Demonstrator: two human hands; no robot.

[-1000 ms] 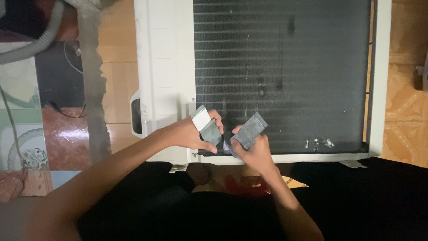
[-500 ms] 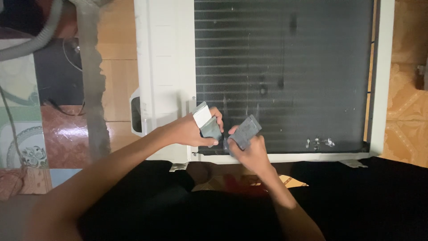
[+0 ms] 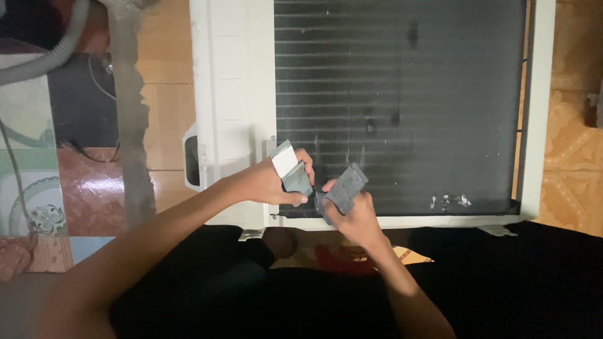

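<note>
Left hand (image 3: pixel 267 183) clamped on grey block (image 3: pixel 294 176), white end far-left, long axis slanting near-right; right hand (image 3: pixel 353 213) clamped on second grey block (image 3: pixel 345 188), slanting far-right; both against dark coil (image 3: pixel 402 100); positions barely changed since earlier

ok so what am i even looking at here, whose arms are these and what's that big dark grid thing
The one view comes from a camera worn on a person's head, looking down, so the two bare arms are the wearer's own. The left hand holds a small flat grey piece with a white end. The right hand holds a similar grey piece. Behind them lies a white appliance casing with a dark panel of fine metal fins, like an air conditioner's coil. It rests on a tiled floor; a grey hose runs at the left.
</note>
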